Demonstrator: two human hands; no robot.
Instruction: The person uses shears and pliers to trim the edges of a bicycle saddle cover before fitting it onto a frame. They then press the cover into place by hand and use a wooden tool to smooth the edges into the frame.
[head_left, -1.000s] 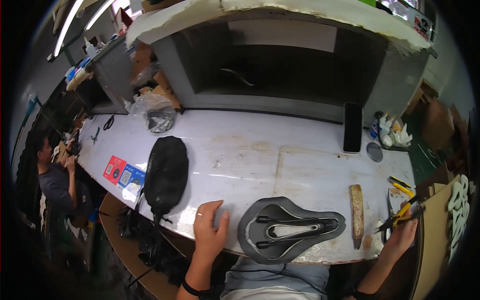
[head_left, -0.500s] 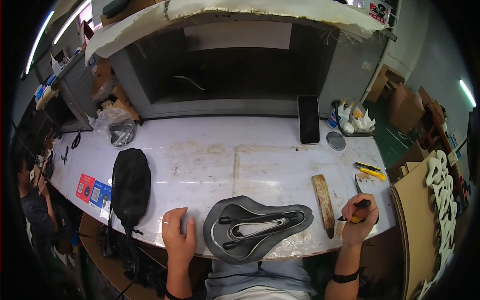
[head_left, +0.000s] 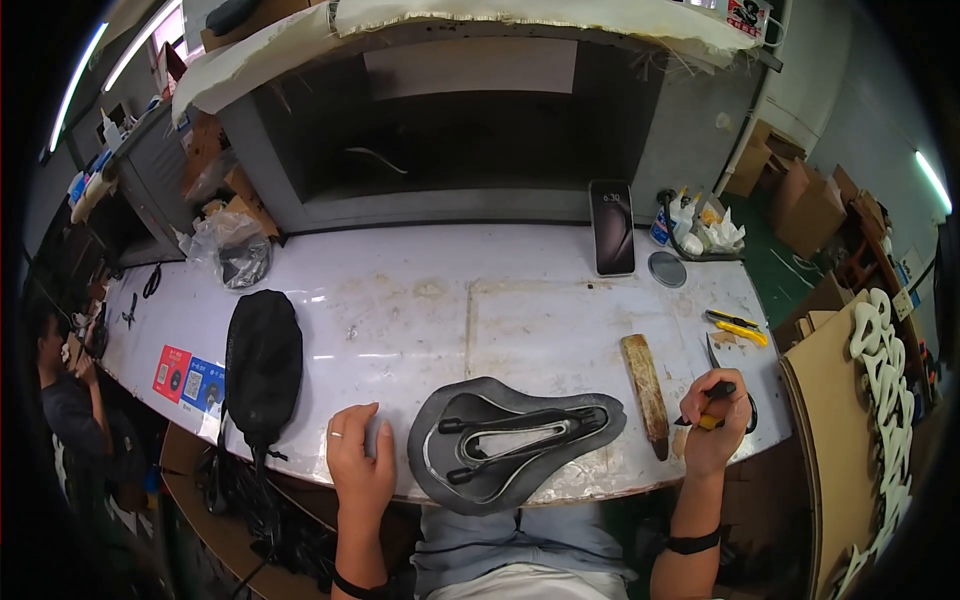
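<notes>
The right hand [head_left: 714,420] has its fingers curled closed around a black-and-yellow tool [head_left: 709,422], with the worn stick [head_left: 645,395] on the table [head_left: 400,300] just to its left. Further left, the saddle [head_left: 510,468] lies underside up at the table's near edge, its wide end beside the left hand [head_left: 360,455], whose thumb and fingers are spread. Beyond are the black bag [head_left: 263,360], cutter [head_left: 740,331] and phone [head_left: 612,232].

A workshop [head_left: 400,320], from its stained white bench [head_left: 390,345], upturned bicycle saddle [head_left: 515,441], yellow knife [head_left: 742,333] and cardboard boxes [head_left: 808,212].
</notes>
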